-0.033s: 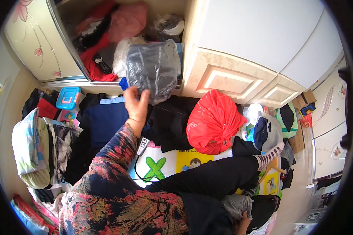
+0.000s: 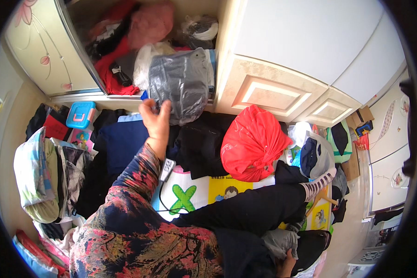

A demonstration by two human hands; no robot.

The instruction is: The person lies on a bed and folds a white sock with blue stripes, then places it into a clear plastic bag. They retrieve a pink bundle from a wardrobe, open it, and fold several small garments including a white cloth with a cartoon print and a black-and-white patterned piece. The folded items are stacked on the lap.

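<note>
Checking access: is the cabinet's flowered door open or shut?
Open: past the flowered door, red cloth shows inside the cabinet, with the dark plastic-wrapped bundle at the opening.

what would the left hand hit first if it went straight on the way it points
The left hand would probably meet the dark plastic-wrapped bundle first; depth is unclear, so they may already touch.

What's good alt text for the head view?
A person's left hand, fingers apart, is at a dark plastic-wrapped bundle by an open cupboard; the right hand is at a grey plastic bag. A red bundle and dark clothes lie nearby.
</note>
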